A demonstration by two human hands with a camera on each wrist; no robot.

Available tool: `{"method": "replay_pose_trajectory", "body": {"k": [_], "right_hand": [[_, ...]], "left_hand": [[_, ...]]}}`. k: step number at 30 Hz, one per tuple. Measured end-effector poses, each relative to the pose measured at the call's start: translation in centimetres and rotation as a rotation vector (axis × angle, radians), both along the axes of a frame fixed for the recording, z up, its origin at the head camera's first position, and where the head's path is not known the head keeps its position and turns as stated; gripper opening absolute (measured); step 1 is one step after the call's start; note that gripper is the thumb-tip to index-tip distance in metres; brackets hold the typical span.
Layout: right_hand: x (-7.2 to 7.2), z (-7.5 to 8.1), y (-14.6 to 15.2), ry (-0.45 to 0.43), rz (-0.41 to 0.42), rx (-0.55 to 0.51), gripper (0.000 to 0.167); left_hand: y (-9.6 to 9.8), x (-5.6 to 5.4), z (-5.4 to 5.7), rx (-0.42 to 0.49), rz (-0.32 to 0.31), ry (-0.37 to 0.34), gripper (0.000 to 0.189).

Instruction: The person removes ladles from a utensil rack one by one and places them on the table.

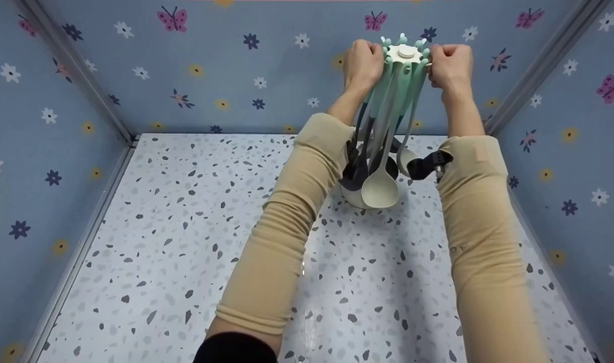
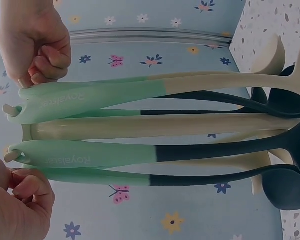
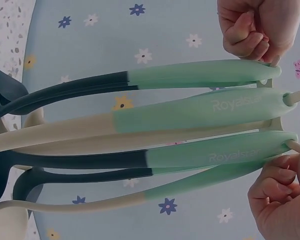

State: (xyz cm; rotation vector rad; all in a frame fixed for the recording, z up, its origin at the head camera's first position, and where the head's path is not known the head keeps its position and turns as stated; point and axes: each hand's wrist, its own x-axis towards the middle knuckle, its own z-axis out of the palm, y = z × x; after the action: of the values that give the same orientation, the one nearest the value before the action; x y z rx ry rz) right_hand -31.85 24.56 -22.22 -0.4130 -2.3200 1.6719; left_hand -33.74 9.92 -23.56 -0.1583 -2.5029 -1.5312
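A carousel utensil rack [image 1: 405, 53] with a cream hooked top stands at the back, right of centre. Kitchen utensils with mint-green handles hang from it, among them a cream ladle [image 1: 380, 189] and dark-headed ones such as a dark ladle [image 2: 286, 186]. My left hand [image 1: 363, 65] is at the left side of the rack's top, fingers curled, pinching a hook there. On the opposite side my right hand [image 1: 452, 65] pinches another hook between thumb and curled fingers. Both wrist views show the hands beside the handle ends; the fingertips partly hide the pinched hooks.
The rack's round cream base [image 1: 354, 197] rests on a speckled white tabletop [image 1: 185, 242]. Blue flowered panels [image 1: 266, 65] enclose the back and both sides, with metal strips [image 1: 79, 65] along the corners. Wrist-mounted black cameras [image 1: 430, 165] sit close to the hanging utensils.
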Motion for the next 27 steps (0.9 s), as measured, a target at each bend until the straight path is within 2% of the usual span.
{"method": "replay_pose_trajectory", "body": {"k": [5,16,27], "right_hand": [[0.0,0.0,-0.4,0.007,-0.002,0.014,0.036],[0.5,-0.1,-1.7,0.037,0.021,0.09,0.037],[0.7,-0.2,-3.9,0.055,0.081,0.108,0.037]], "left_hand": [[-0.4,0.2,-0.3,0.015,0.023,0.028,0.038],[-1.5,0.9,-1.2,0.073,0.051,0.171,0.037],[-4.1,1.6,-1.8,0.155,0.059,0.224,0.037]]}}
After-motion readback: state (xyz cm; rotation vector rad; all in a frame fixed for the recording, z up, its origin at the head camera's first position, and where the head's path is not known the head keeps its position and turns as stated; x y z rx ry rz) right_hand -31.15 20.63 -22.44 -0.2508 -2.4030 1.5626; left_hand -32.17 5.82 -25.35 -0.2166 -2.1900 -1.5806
